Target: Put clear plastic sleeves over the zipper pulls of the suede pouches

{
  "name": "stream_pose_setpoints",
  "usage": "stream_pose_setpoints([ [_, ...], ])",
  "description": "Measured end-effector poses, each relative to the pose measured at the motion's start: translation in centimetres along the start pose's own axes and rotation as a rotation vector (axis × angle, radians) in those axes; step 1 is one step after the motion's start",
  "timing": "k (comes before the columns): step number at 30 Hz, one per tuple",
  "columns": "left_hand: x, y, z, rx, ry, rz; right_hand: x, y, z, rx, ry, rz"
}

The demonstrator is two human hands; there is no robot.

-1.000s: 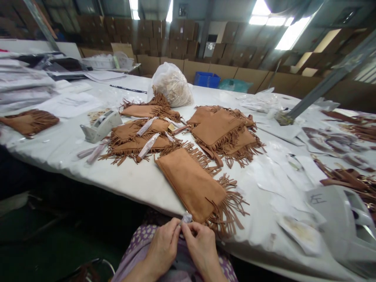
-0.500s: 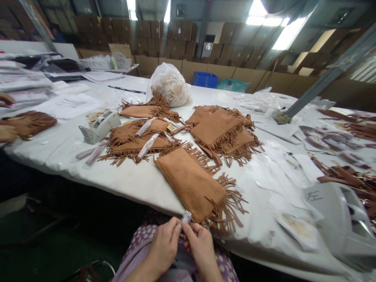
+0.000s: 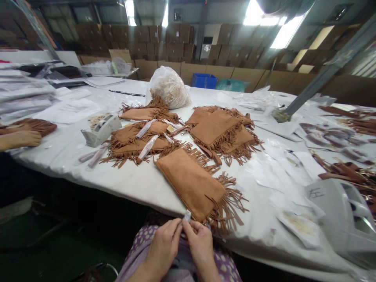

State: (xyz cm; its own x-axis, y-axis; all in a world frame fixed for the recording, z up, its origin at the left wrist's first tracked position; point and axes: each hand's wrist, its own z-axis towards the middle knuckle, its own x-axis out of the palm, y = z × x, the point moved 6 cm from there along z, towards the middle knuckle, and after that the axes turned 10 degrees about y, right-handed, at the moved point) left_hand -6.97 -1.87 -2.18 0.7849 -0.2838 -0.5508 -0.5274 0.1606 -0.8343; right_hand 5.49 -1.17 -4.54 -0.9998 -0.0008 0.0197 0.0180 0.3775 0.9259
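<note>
A tan fringed bag (image 3: pixel 190 180) lies flat at the table's front edge, its near corner just beyond my fingers. At that corner a small piece of whitish wrapping (image 3: pixel 187 215) sticks up between my hands. My left hand (image 3: pixel 166 239) is closed, thumb and forefinger pinched together beside the wrapping. Also pinched, my right hand (image 3: pixel 198 239) has its thumb on the wrapping's lower end. What lies under the fingertips is hidden.
More fringed bags (image 3: pixel 217 127) lie behind, some with wrapped straps (image 3: pixel 147 148). Tape dispensers stand left (image 3: pixel 101 130) and right (image 3: pixel 342 215). A stuffed plastic bag (image 3: pixel 169 88) sits at the back. At far left a co-worker's hand (image 3: pixel 28 138) touches brown fringe. A metal post (image 3: pixel 317 86) rises at right.
My hands stay at the bag's corner with only slight finger movement; the wrapping stands a little more upright. At far left, the co-worker's hand has come further in over the brown fringe.
</note>
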Motion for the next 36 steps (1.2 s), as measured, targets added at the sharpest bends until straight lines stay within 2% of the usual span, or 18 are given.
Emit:
stream_pose_setpoints([
  [3,0.2,0.5,0.7,-0.146,0.05,-0.206,-0.3,-0.1,0.0,-0.016,0.006,-0.038],
  [7,1.1,1.6,1.4,-0.352,0.166,-0.61,-0.6,-0.2,0.2,-0.03,0.064,-0.071],
  [11,2.5,1.8,1.5,-0.451,0.392,-1.018,-0.8,-0.1,0.2,-0.041,0.162,-0.053],
  [14,3.0,2.0,1.3,-0.525,0.459,-1.169,-0.9,0.1,0.0,-0.074,0.243,-0.051],
  [16,3.2,2.3,1.3,-0.547,0.416,-1.153,-1.2,0.1,-0.2,-0.102,0.227,-0.096],
  [18,3.1,2.5,1.4,-0.539,0.346,-1.062,-1.8,0.1,-0.5,-0.13,0.144,-0.192],
  [20,2.3,2.4,1.5,-0.478,0.257,-0.879,-2.6,0.1,-1.1,-0.17,0.042,-0.307],
  [22,1.0,1.6,1.8,-0.351,0.154,-0.598,-3.3,0.1,-2.0,-0.181,-0.033,-0.356],
  [24,-0.1,0.6,1.7,-0.236,0.077,-0.301,-3.6,-0.1,-2.9,-0.128,-0.047,-0.276],
  [26,-0.4,0.1,1.4,-0.187,0.059,-0.088,-3.2,-0.5,-3.4,-0.052,-0.012,-0.107],
  [30,0.1,-0.2,0.7,-0.126,0.076,0.157,-0.7,-0.9,-3.2,-0.044,0.118,0.233],
  [33,0.2,-0.4,0.5,-0.125,0.053,0.147,1.2,-1.3,-2.5,-0.101,0.219,0.389],
  [34,0.2,-0.3,0.5,-0.152,0.044,0.07,1.7,-1.4,-2.3,-0.109,0.242,0.432],
  [36,0.6,0.1,0.5,-0.236,0.065,-0.227,2.1,-1.3,-2.1,-0.095,0.27,0.539],
])
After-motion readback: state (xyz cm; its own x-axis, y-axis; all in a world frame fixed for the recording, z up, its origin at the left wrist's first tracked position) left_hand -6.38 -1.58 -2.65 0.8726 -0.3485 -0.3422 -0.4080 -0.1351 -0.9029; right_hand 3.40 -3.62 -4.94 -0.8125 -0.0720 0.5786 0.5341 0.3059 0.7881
